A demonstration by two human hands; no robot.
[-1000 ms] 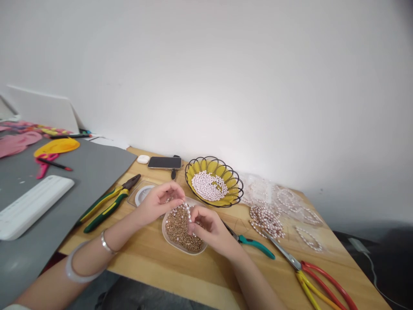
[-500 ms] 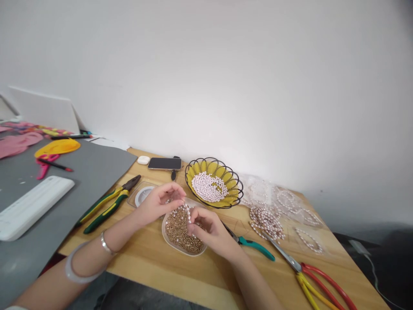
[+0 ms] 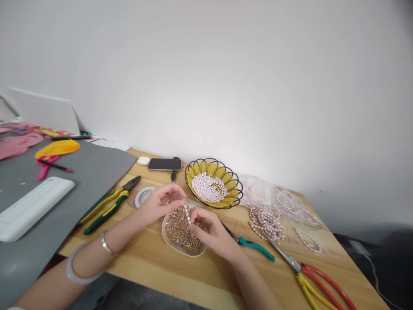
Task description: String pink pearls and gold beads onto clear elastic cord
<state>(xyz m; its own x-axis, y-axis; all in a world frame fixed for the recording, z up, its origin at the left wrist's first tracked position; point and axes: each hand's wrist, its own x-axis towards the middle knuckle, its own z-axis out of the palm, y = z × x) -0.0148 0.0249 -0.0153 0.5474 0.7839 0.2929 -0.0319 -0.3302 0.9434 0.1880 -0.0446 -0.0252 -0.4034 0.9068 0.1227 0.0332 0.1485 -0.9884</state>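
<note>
Between my hands runs a short bead string (image 3: 186,211) of pale pink and gold beads. My left hand (image 3: 166,200) pinches its upper end with thumb and fingertips. My right hand (image 3: 206,228) has thumb and forefinger closed on the lower end. Both hands hover over a clear plastic tub (image 3: 165,236) filled with small gold beads (image 3: 182,230) and a few pale ones. Behind them is a yellow basket with a black wire rim (image 3: 240,189), holding pale pink beads (image 3: 209,187). Any thread at the fingertips is too fine to make out.
Yellow-green pliers (image 3: 108,202) lie left, near a white spool (image 3: 143,196). A phone (image 3: 164,164) and white earbud case (image 3: 143,160) sit behind. To the right are teal-handled pliers (image 3: 256,247), a beaded heap (image 3: 266,221), bagged bead strings (image 3: 287,201) and red-yellow-handled scissors (image 3: 300,267).
Almost nothing differs. Both hands keep their pinch on the bead string over the tub, with only a very slight shift of the left fingers.
</note>
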